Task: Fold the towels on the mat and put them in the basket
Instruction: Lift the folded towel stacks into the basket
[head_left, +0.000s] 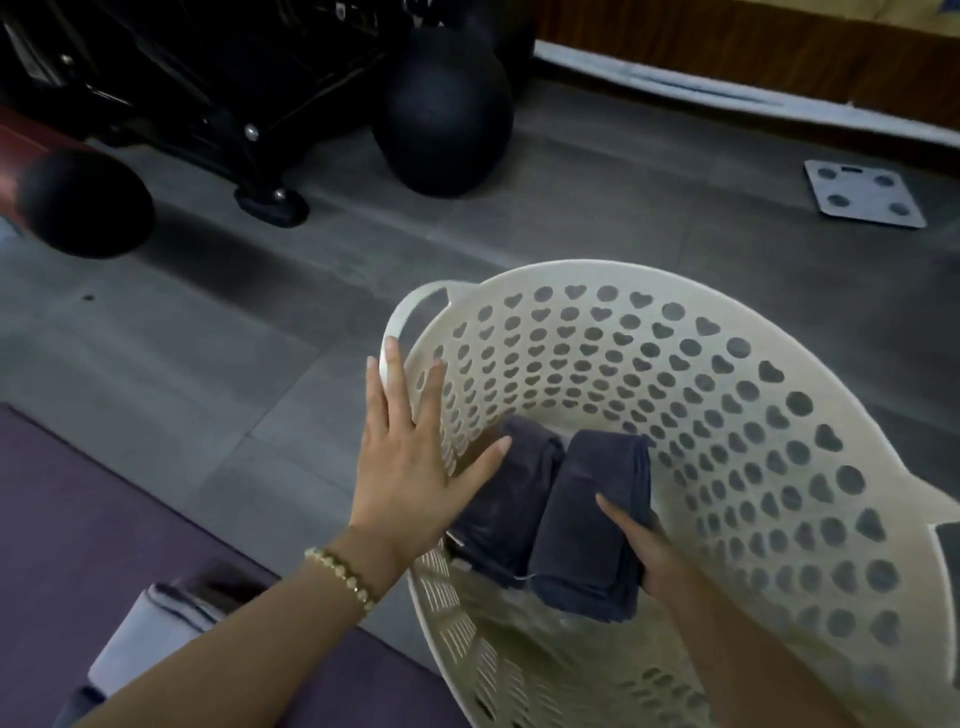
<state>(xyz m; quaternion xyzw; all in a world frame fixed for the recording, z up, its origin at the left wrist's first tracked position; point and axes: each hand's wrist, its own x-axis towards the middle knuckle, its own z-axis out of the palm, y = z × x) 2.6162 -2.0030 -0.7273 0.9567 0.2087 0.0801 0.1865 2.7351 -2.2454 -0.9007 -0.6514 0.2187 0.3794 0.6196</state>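
Curled round a folded navy towel (584, 540), the right hand (644, 551) seats it beside a second towel (519, 488) in the tilted laundry basket (597, 267). The left hand (410, 462), fingers spread open, lies against its wall (probably steadying it).

left navy towel (511, 493): folded, in basket (727, 415) | right navy towel (592, 525): folded, touching it | basket: cream, heart-holed, beside purple mat (78, 519)

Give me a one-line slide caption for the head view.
Right hand holds a folded dark towel beside a second towel in the cream basket; left hand spread at its rim.
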